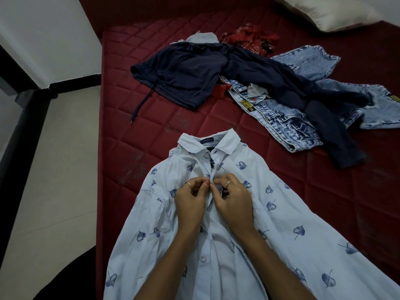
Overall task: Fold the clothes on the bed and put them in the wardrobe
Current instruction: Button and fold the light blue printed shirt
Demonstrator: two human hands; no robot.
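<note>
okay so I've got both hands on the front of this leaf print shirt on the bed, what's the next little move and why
Probably finish fastening that button. Both the left hand and right hand pinch the placket of the light blue shirt mid-chest, while the collar button looks done and a lower button sits unfastened. Closing the front should keep it flat for folding. The dark garment and jeans wait behind.

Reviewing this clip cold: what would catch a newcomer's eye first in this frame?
First, the pale blue leaf-print shirt spread collar-up across the near end of the dark red mattress, with the left hand and right hand pinching its button placket at chest height. Behind it lies an unfolded heap: a navy garment draped over acid-wash jeans.
</note>
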